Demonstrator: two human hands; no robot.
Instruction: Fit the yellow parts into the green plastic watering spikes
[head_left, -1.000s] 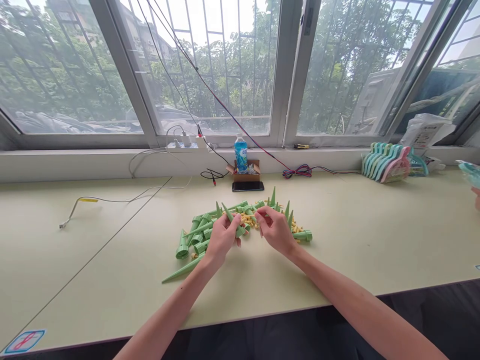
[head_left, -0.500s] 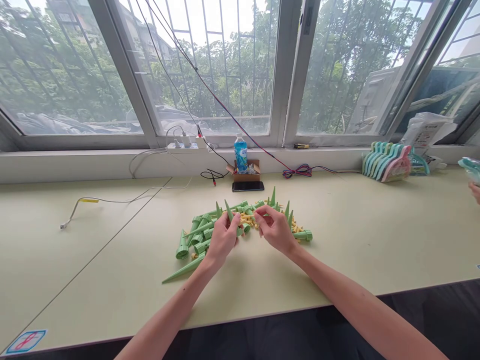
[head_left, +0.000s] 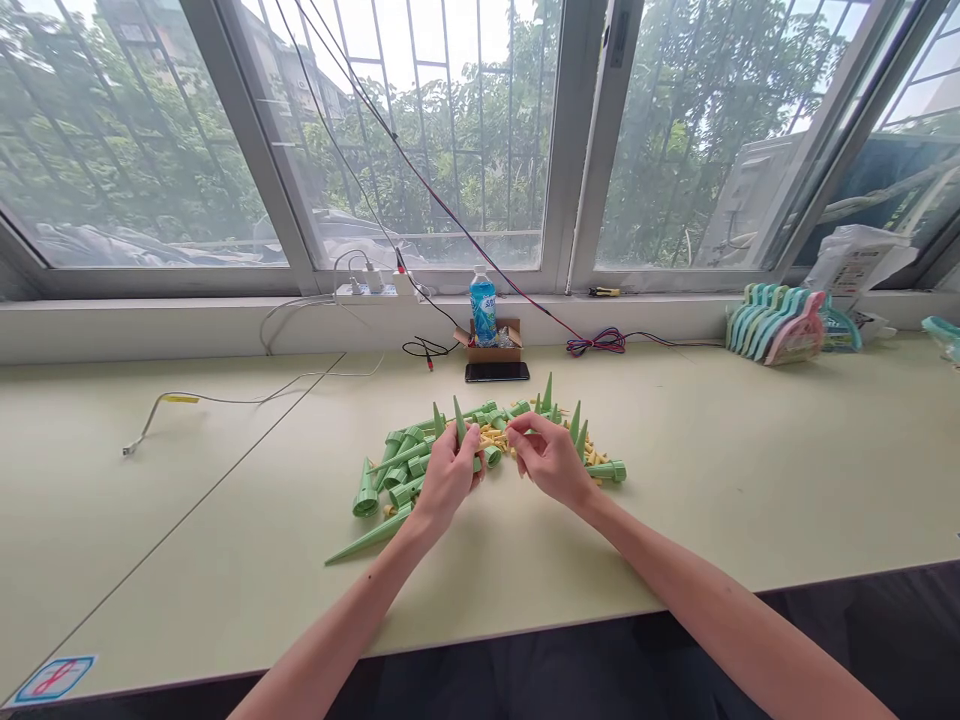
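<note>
My left hand (head_left: pixel 448 472) is closed around a green plastic spike (head_left: pixel 459 415), whose pointed tip rises above the fingers. Its lower part is mostly hidden by the hand. Facing it, my right hand (head_left: pixel 551 458) pinches with thumb and forefinger at what looks like a small yellow piece, largely covered by the fingertips. Beneath and between the hands lie small yellow plastic pieces (head_left: pixel 493 437). Several more green spikes with wide ribbed ends (head_left: pixel 366 500) are piled around, mostly to the left; some stand point up by the right hand.
Behind the pile, a phone (head_left: pixel 497 372) lies before a small cardboard box (head_left: pixel 513 352) and a blue bottle (head_left: pixel 484 312). Coiled cable (head_left: pixel 596 342) and a power strip (head_left: pixel 375 292) are near the window. Pastel hangers (head_left: pixel 776 325) stand at the right. A white cable (head_left: pixel 225 401) crosses the left side.
My hands stay almost in place. The left hand and its green spike have shifted slightly. At the far right edge, another person's hand has mostly slipped out of view.
</note>
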